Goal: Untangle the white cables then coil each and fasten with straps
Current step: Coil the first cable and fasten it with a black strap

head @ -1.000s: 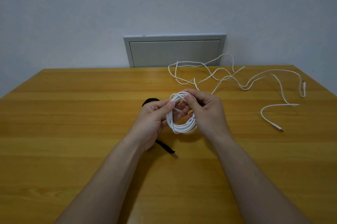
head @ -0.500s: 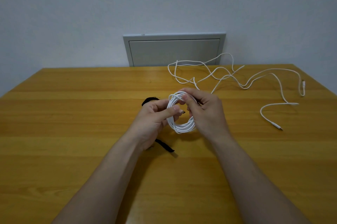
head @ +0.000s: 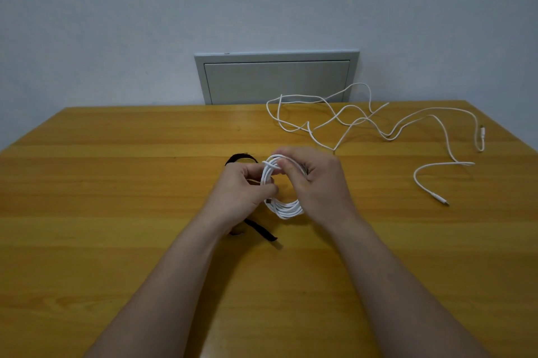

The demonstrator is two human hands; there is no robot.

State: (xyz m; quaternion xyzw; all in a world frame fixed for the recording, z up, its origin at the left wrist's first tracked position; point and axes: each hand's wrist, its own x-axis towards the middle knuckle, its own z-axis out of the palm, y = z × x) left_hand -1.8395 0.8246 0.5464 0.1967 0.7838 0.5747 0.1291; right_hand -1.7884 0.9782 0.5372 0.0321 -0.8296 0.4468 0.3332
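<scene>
Left hand (head: 241, 197) lower on coiled cable (head: 286, 209), right hand (head: 317, 185) also tight around it; yellow table (head: 116, 183), grey wall (head: 116, 22).

Nothing here can be read. The coiled white cable (head: 286, 207) at centre frame, the loose white cable (head: 431, 116) at upper right, the black strap (head: 261, 231), the grey wall panel (head: 276, 81) and the wooden table (head: 116, 183) show no legible text, label, brand or number.

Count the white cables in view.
2. Coiled cable, gripped by left hand and right hand; loose cable sprawled at far right, possibly more than one tangled there.
</scene>
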